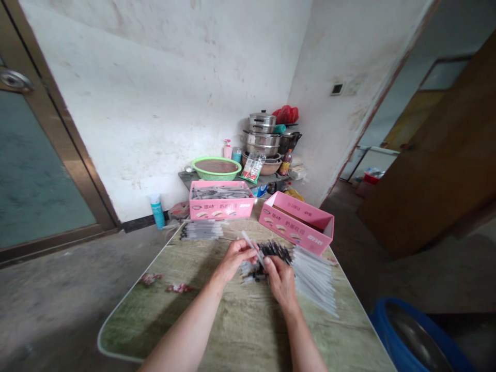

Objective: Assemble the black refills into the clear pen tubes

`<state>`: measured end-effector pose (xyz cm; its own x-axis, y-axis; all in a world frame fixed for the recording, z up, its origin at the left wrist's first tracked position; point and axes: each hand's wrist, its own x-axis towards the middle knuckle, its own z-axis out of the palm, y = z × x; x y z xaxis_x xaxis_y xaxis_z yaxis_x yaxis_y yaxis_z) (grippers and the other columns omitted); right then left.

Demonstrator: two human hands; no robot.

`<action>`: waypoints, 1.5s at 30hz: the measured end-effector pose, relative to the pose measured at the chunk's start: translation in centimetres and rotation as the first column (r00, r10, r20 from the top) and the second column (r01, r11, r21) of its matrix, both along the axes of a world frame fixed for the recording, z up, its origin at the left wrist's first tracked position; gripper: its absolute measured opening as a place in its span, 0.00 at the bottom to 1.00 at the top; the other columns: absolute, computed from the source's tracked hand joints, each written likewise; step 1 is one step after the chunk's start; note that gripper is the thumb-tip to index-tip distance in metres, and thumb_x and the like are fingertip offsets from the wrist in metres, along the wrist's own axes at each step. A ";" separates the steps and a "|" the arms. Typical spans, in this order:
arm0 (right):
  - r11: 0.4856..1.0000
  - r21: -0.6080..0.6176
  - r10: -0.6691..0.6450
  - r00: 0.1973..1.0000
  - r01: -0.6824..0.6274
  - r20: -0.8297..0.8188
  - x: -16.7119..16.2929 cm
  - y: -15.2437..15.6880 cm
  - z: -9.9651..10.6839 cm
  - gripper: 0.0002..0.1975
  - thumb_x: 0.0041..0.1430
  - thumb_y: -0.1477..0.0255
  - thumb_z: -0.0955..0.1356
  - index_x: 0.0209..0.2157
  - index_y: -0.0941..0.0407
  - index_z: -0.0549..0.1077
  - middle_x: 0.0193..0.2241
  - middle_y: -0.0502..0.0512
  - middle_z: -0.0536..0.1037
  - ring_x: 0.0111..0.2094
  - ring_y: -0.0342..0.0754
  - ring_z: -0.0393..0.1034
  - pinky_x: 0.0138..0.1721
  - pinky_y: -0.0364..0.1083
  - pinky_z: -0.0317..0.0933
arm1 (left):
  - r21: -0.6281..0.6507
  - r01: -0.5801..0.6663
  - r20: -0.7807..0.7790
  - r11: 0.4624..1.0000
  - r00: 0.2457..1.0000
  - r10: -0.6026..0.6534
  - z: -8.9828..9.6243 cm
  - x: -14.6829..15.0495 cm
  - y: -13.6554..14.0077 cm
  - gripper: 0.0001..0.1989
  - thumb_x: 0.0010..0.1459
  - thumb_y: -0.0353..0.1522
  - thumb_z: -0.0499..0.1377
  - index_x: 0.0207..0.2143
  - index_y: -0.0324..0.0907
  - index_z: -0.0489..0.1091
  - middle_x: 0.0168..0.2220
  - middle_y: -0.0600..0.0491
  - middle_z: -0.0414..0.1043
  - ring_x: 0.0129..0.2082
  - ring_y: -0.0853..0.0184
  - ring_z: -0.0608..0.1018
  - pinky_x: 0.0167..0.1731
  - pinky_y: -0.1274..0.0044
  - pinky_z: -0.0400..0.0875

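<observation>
Pinches slim translucent plastic tube [247,238] with curled left hand [236,257] and curled right hand [280,278], lower frame centre, near slender black-tipped plastic sticks [276,249].

The wood-grain tabletop [248,330] has a pale rim and printed reddish flowers [180,288]. A filled pink box [222,209] and a second pink carton [287,230] stand at its far end — nearer lie a row of dark-ended tubes [203,230], a heap of black pieces [277,250] and, rightmost, fanned translucent tubes [315,281].
</observation>
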<state>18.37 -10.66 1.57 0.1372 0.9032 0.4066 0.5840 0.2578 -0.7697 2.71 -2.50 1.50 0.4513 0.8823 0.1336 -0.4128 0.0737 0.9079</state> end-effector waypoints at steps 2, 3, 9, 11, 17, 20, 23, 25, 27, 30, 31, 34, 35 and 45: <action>0.994 -0.048 0.093 0.992 -0.098 -0.090 -0.7 0.1 -0.2 0.22 0.65 0.58 0.62 0.24 0.57 0.72 0.18 0.48 0.70 0.21 0.43 0.63 0.25 0.42 0.53 | 0.009 -0.003 -0.012 1.000 1.000 0.003 0.0 -0.1 0.1 0.16 0.47 0.37 0.70 0.35 0.34 0.76 0.26 0.51 0.74 0.23 0.72 0.73 0.26 0.80 0.69; 0.991 -0.060 0.113 0.984 -0.122 -0.136 -0.9 0.2 -0.4 0.23 0.65 0.58 0.63 0.21 0.57 0.70 0.17 0.48 0.68 0.20 0.42 0.61 0.25 0.42 0.52 | 0.007 -0.030 -0.001 1.000 1.000 0.030 0.0 -0.2 0.3 0.17 0.47 0.37 0.70 0.36 0.35 0.76 0.26 0.52 0.74 0.22 0.72 0.73 0.25 0.80 0.68; 0.946 -0.165 0.179 0.874 -0.279 -0.452 -0.9 0.9 -1.3 0.23 0.59 0.54 0.67 0.22 0.58 0.70 0.14 0.47 0.68 0.15 0.39 0.57 0.19 0.40 0.50 | -0.014 -0.196 0.058 0.981 0.979 0.196 -0.1 -1.3 1.3 0.15 0.49 0.40 0.69 0.32 0.36 0.76 0.24 0.56 0.69 0.22 0.74 0.70 0.24 0.81 0.66; 0.911 -0.196 0.209 0.815 -0.364 -0.541 -0.9 1.0 -1.6 0.24 0.60 0.51 0.65 0.28 0.59 0.74 0.13 0.47 0.69 0.13 0.39 0.56 0.16 0.39 0.48 | 0.007 -0.154 0.030 0.988 0.988 0.154 -0.2 -1.3 1.2 0.16 0.49 0.39 0.68 0.35 0.36 0.76 0.24 0.56 0.69 0.22 0.74 0.70 0.24 0.81 0.67; 0.828 -0.187 0.244 0.641 -0.528 -0.727 -1.6 0.8 -1.5 0.27 0.59 0.50 0.65 0.36 0.63 0.75 0.12 0.49 0.72 0.09 0.39 0.56 0.12 0.38 0.48 | 0.100 0.031 -0.071 0.995 0.997 -0.024 0.4 -1.0 0.3 0.17 0.52 0.39 0.66 0.41 0.37 0.76 0.27 0.53 0.72 0.23 0.72 0.71 0.25 0.80 0.66; 0.800 -0.168 0.258 0.584 -0.576 -0.770 -1.7 0.7 -1.3 0.27 0.58 0.50 0.66 0.36 0.63 0.75 0.12 0.50 0.73 0.09 0.39 0.57 0.11 0.38 0.49 | 0.149 0.086 -0.101 0.985 0.992 -0.072 0.7 -0.9 0.1 0.17 0.53 0.38 0.66 0.42 0.36 0.76 0.30 0.50 0.74 0.24 0.72 0.71 0.25 0.81 0.65; 0.787 -0.161 0.282 0.579 -0.596 -0.765 -1.6 0.7 -1.3 0.25 0.59 0.52 0.66 0.34 0.62 0.75 0.13 0.50 0.73 0.08 0.39 0.56 0.10 0.38 0.49 | 0.158 0.083 -0.108 0.984 0.992 -0.066 0.7 -0.9 0.1 0.17 0.53 0.37 0.66 0.42 0.36 0.76 0.31 0.50 0.75 0.23 0.72 0.71 0.24 0.81 0.65; 0.796 -0.167 0.288 0.606 -0.582 -0.741 -1.5 0.7 -1.4 0.23 0.59 0.52 0.67 0.32 0.62 0.74 0.12 0.49 0.72 0.08 0.39 0.55 0.11 0.38 0.48 | 0.146 0.063 -0.115 0.987 0.992 -0.046 0.5 -0.8 0.2 0.15 0.52 0.37 0.66 0.39 0.36 0.76 0.27 0.51 0.74 0.21 0.73 0.70 0.24 0.81 0.65; 0.819 -0.174 0.288 0.654 -0.547 -0.700 -1.3 0.8 -1.5 0.23 0.58 0.52 0.67 0.30 0.61 0.74 0.12 0.48 0.70 0.09 0.39 0.54 0.11 0.39 0.48 | 0.123 0.043 -0.122 0.992 0.992 -0.028 0.2 -0.8 0.3 0.14 0.51 0.37 0.67 0.35 0.35 0.75 0.24 0.53 0.73 0.20 0.73 0.70 0.23 0.80 0.65; 0.859 -0.191 0.293 0.763 -0.474 -0.577 -1.3 0.7 -1.5 0.23 0.60 0.51 0.65 0.29 0.59 0.73 0.11 0.46 0.67 0.10 0.39 0.52 0.13 0.39 0.48 | 0.074 0.002 -0.116 0.997 0.993 0.006 -0.2 -0.6 0.5 0.16 0.48 0.38 0.69 0.33 0.35 0.74 0.21 0.54 0.71 0.18 0.73 0.69 0.21 0.80 0.65; 0.879 -0.191 0.294 0.811 -0.438 -0.506 -1.3 0.7 -1.4 0.23 0.61 0.51 0.64 0.28 0.58 0.72 0.12 0.46 0.67 0.11 0.39 0.52 0.15 0.40 0.48 | 0.054 -0.016 -0.112 0.998 0.994 0.022 -0.3 -0.5 0.5 0.16 0.46 0.38 0.69 0.32 0.35 0.74 0.20 0.55 0.71 0.17 0.73 0.69 0.20 0.80 0.65; 0.954 -0.125 0.247 0.949 -0.274 -0.196 -1.5 0.5 -1.1 0.23 0.63 0.54 0.61 0.22 0.56 0.68 0.14 0.48 0.66 0.16 0.41 0.55 0.20 0.41 0.49 | -0.006 -0.063 -0.110 0.998 0.992 0.062 -0.6 -0.2 0.6 0.18 0.42 0.39 0.71 0.30 0.35 0.72 0.19 0.55 0.70 0.16 0.73 0.69 0.19 0.79 0.66; 0.973 -0.086 0.204 0.974 -0.213 -0.095 -1.5 0.5 -1.0 0.23 0.64 0.55 0.61 0.21 0.55 0.66 0.15 0.49 0.66 0.17 0.42 0.56 0.22 0.42 0.49 | -0.024 -0.076 -0.112 0.997 0.991 0.073 -0.7 -0.2 0.6 0.19 0.41 0.39 0.71 0.29 0.35 0.72 0.19 0.55 0.70 0.16 0.72 0.69 0.18 0.79 0.66; 0.869 -0.133 0.276 0.690 -0.476 -0.669 -2.0 0.7 -1.4 0.23 0.62 0.53 0.63 0.29 0.59 0.72 0.09 0.42 0.62 0.09 0.37 0.45 0.14 0.40 0.39 | 0.018 0.062 -0.006 0.998 0.998 -0.062 0.0 -0.7 0.3 0.20 0.51 0.41 0.68 0.41 0.35 0.76 0.35 0.46 0.77 0.22 0.73 0.71 0.25 0.80 0.66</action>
